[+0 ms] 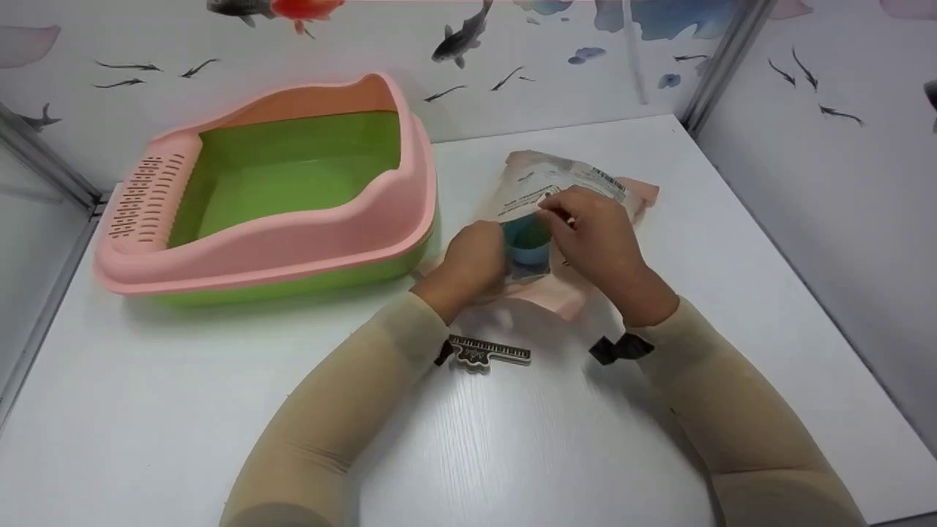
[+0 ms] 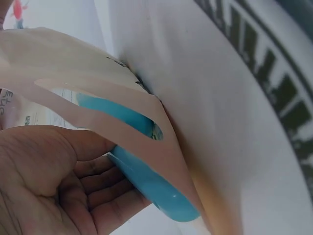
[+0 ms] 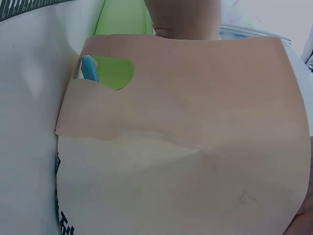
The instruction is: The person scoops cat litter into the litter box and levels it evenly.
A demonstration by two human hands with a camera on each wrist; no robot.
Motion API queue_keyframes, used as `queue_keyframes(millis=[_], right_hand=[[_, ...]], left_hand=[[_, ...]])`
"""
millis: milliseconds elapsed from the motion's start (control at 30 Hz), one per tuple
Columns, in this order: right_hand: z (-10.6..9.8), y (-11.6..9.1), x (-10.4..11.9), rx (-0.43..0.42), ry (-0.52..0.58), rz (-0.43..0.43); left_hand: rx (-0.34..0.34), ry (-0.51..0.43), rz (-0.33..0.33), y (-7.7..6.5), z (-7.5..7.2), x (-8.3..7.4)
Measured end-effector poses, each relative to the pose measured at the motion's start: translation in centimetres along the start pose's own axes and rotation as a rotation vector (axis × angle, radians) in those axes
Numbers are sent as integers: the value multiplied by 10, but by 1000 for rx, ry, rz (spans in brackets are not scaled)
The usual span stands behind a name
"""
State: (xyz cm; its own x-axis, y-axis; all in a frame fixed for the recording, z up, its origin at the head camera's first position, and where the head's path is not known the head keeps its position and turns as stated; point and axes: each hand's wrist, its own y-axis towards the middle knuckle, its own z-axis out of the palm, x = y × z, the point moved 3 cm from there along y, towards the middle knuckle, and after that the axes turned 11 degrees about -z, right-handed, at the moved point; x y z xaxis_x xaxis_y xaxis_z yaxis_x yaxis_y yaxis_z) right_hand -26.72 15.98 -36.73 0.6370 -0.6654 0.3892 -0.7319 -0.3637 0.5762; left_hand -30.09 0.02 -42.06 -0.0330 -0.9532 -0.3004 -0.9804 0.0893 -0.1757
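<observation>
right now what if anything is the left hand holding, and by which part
The left hand appears to hold the blue item by its edge.

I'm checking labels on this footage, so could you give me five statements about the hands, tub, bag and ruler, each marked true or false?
1. The tub is pink above and green below. True.
2. In the head view, the tub stands right of the bag. False: it stands left.
3. The right hand pinches the bag. True.
4. The ruler lies in the tub. False: it lies on the table.
5. A blue item shows between the hands. True.
</observation>
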Motion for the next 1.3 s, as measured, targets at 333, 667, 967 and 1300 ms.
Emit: queue_keyframes(millis=[333,667,967,1300], right_hand=[[2,1,0,3,10,0],[3,0,1,13,9,2],[2,1,3,-5,2,-72],[0,-1,-1,-33,-11,-40]], left_hand=[[-48,-59,8,-10,-6,15],[-130,-10,36,-30,-13,46],[-158,-53,35,-43,-16,64],[-52,-153,54,-57,-26,71]])
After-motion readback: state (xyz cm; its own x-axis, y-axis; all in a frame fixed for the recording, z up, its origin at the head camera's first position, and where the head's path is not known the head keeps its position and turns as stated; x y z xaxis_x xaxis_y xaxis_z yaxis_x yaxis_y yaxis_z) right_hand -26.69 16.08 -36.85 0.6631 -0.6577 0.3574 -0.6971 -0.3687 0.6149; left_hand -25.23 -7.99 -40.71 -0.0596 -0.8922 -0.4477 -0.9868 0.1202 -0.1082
